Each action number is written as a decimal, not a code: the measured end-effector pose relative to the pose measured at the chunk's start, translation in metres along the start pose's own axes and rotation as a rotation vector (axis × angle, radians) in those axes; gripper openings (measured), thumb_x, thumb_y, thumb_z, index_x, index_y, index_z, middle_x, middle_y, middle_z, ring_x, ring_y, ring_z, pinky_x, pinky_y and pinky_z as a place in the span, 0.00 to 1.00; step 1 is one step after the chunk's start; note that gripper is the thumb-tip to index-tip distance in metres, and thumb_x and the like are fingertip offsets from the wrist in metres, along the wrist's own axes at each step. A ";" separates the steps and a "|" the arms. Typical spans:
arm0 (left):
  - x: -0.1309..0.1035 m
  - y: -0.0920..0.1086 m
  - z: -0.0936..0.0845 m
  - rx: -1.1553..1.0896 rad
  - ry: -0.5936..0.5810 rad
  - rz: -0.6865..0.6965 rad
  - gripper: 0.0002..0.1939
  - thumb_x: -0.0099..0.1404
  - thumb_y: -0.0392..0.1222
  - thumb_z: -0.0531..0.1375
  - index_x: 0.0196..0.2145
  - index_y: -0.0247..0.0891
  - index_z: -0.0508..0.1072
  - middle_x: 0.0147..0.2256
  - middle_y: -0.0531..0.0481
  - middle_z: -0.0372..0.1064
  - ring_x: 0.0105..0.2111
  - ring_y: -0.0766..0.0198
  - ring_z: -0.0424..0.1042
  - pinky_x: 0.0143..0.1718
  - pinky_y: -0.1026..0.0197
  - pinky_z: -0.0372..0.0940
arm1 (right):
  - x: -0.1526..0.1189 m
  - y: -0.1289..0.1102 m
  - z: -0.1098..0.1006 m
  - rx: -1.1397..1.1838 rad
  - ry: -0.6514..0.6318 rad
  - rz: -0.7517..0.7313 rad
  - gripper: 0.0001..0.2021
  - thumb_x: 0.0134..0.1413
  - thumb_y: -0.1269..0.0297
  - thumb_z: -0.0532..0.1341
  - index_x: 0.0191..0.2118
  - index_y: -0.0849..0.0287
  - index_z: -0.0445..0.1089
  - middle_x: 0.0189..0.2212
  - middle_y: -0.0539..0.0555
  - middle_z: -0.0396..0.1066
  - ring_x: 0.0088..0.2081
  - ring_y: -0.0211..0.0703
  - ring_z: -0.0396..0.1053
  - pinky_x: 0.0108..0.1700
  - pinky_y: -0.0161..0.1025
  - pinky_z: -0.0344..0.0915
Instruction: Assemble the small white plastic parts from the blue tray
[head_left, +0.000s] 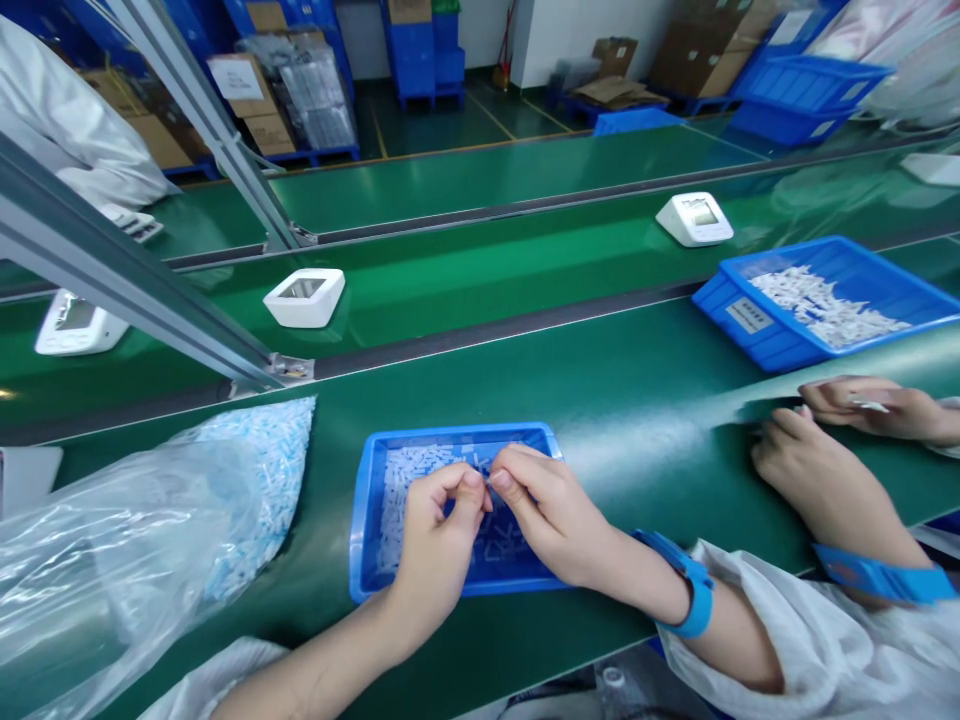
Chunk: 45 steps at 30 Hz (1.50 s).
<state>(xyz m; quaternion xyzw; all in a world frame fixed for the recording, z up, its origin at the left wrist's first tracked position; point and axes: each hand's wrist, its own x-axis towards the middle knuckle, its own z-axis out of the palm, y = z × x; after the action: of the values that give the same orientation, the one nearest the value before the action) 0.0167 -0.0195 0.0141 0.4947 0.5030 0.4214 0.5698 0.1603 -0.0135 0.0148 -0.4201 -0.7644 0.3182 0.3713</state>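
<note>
Over a shallow blue tray, my left hand and my right hand meet with their fingertips pinched close together. Whatever small piece is between them is too little and too covered by the fingers to name. Many small white pieces lie in the tray, mostly on its left side, with a few scattered under my hands. A blue wrist strap circles my right wrist.
Left of the tray lies a clear plastic bag full of small pale-blue and white pieces. To the right, a co-worker's hands work near a blue bin of white parts. White devices with screens stand on the green conveyor behind a metal post.
</note>
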 end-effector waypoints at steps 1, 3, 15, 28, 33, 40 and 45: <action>-0.001 0.000 0.000 0.038 -0.001 0.019 0.23 0.64 0.56 0.56 0.19 0.37 0.66 0.15 0.56 0.55 0.19 0.67 0.54 0.24 0.63 0.50 | -0.001 0.001 0.001 -0.010 0.023 -0.012 0.15 0.66 0.69 0.48 0.26 0.57 0.60 0.23 0.50 0.62 0.27 0.40 0.60 0.32 0.38 0.57; -0.003 0.000 0.000 0.101 -0.028 0.059 0.21 0.66 0.53 0.55 0.20 0.37 0.67 0.17 0.55 0.58 0.21 0.66 0.57 0.26 0.62 0.52 | -0.002 0.001 0.002 -0.016 0.077 -0.032 0.15 0.66 0.69 0.47 0.26 0.56 0.58 0.23 0.50 0.61 0.27 0.40 0.60 0.31 0.38 0.57; -0.009 -0.002 0.000 0.280 -0.012 0.155 0.17 0.67 0.40 0.54 0.21 0.39 0.69 0.20 0.50 0.65 0.28 0.59 0.62 0.34 0.59 0.53 | -0.002 -0.002 0.001 -0.028 0.089 -0.029 0.15 0.64 0.72 0.47 0.25 0.56 0.54 0.21 0.49 0.59 0.26 0.39 0.59 0.29 0.37 0.55; -0.019 -0.002 0.006 0.451 0.154 0.299 0.18 0.63 0.33 0.52 0.16 0.39 0.56 0.16 0.54 0.54 0.22 0.64 0.54 0.31 0.58 0.48 | -0.005 -0.003 0.008 -0.065 0.064 -0.100 0.13 0.63 0.73 0.47 0.26 0.55 0.52 0.21 0.48 0.55 0.24 0.39 0.55 0.28 0.37 0.52; -0.020 -0.005 0.005 0.470 0.170 0.268 0.18 0.63 0.34 0.53 0.16 0.39 0.56 0.17 0.53 0.54 0.23 0.63 0.55 0.29 0.59 0.48 | -0.004 -0.001 0.007 -0.082 -0.012 -0.091 0.12 0.63 0.72 0.46 0.27 0.55 0.52 0.21 0.48 0.56 0.25 0.40 0.56 0.29 0.37 0.54; -0.014 -0.005 0.004 0.364 0.088 0.177 0.18 0.66 0.39 0.52 0.18 0.38 0.59 0.19 0.53 0.58 0.24 0.64 0.58 0.28 0.61 0.51 | 0.000 -0.001 0.001 0.065 -0.010 -0.011 0.15 0.66 0.68 0.47 0.25 0.56 0.53 0.21 0.48 0.56 0.26 0.39 0.57 0.30 0.37 0.55; -0.012 -0.004 0.003 0.235 0.043 0.203 0.18 0.70 0.45 0.50 0.23 0.37 0.65 0.22 0.53 0.61 0.26 0.65 0.59 0.30 0.62 0.53 | 0.002 0.000 -0.002 0.259 0.014 0.142 0.18 0.67 0.61 0.49 0.25 0.58 0.61 0.23 0.48 0.62 0.27 0.37 0.61 0.32 0.37 0.57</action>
<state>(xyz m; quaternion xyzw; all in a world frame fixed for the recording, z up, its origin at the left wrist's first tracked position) 0.0176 -0.0322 0.0125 0.5974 0.5082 0.4254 0.4515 0.1615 -0.0109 0.0167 -0.4240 -0.6827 0.4367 0.4043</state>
